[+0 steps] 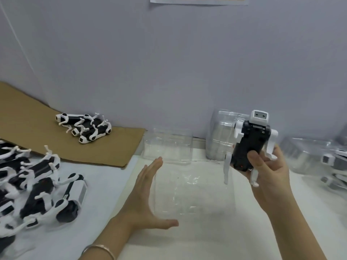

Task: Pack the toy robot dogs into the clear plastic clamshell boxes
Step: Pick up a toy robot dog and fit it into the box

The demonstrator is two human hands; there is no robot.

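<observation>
My right hand [266, 169] grips a black and white toy robot dog [248, 141], belly towards me, head up, white legs hanging. It is held above the right edge of an open clear clamshell box [187, 188] lying on the white table. My left hand [148, 194] is flat with straight fingers, touching the left side of that box, thumb along its near edge. The box holds nothing that I can see.
A heap of toy dogs [37, 190] lies at the left. Three more dogs [84, 127] sit on a brown cardboard sheet [112, 147]. A stack of clear boxes [219, 139] stands by the wall. Packed boxes [319, 158] lie at far right.
</observation>
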